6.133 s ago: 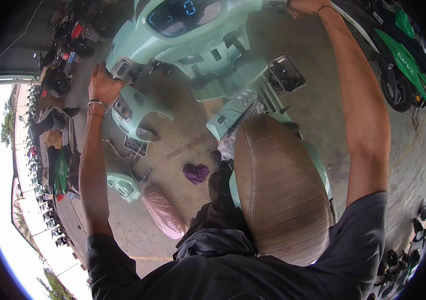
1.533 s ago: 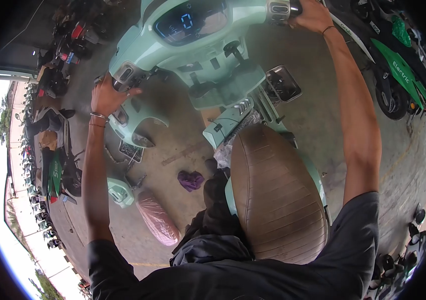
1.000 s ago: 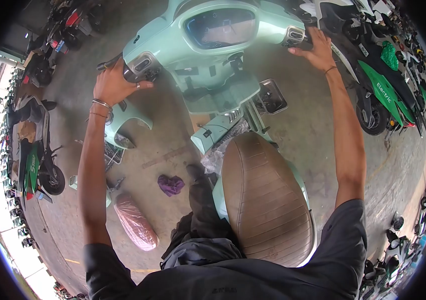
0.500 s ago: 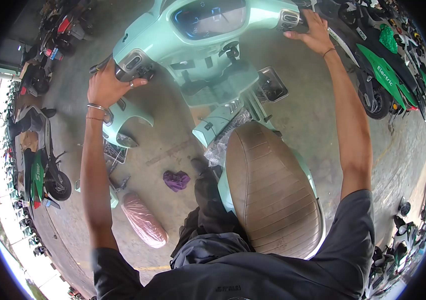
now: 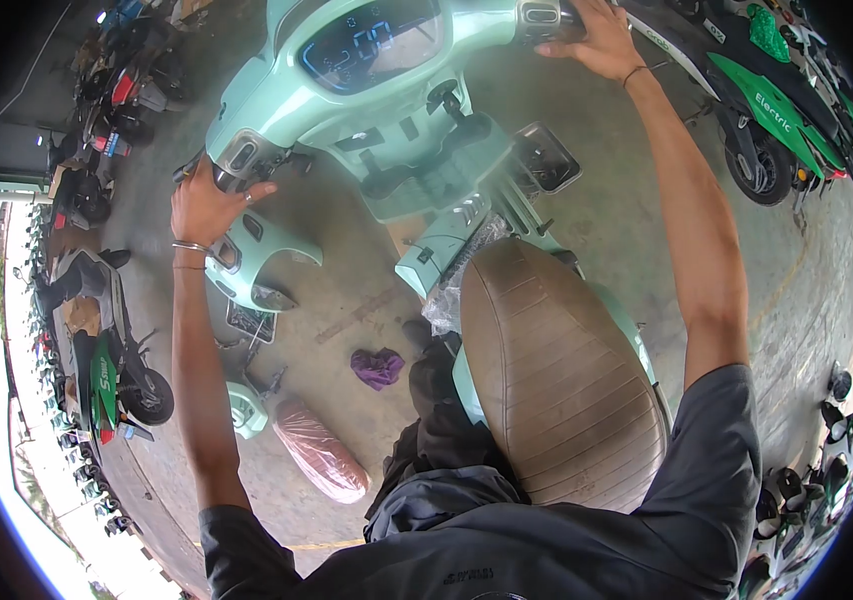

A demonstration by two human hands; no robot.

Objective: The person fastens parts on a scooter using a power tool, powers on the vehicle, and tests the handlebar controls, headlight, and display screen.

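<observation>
A mint-green scooter (image 5: 347, 120) stands before me, its lit dashboard display (image 5: 372, 45) showing large blue digits. My left hand (image 5: 209, 205) is wrapped around the left handlebar grip, with the thumb sticking out below the switch housing (image 5: 247, 155). On the other side, my right hand (image 5: 595, 42) closes around the right handlebar grip near the top edge, thumb pointing inward beneath the right switch housing (image 5: 541, 14). Both grips are mostly covered by my fingers. The brown ribbed seat (image 5: 567, 380) lies to the right of my legs.
A loose mint-green body panel (image 5: 262, 255), a purple cloth (image 5: 378, 369) and a pink plastic-wrapped bundle (image 5: 322, 455) lie on the floor at left. A black tray (image 5: 550, 158) sits beyond the scooter. Parked scooters (image 5: 772, 115) line both sides.
The dashboard graphics have changed to larger digits. The handlebar has shifted left and upward in view, both hands still on it. My left thumb has moved away from the switches.
</observation>
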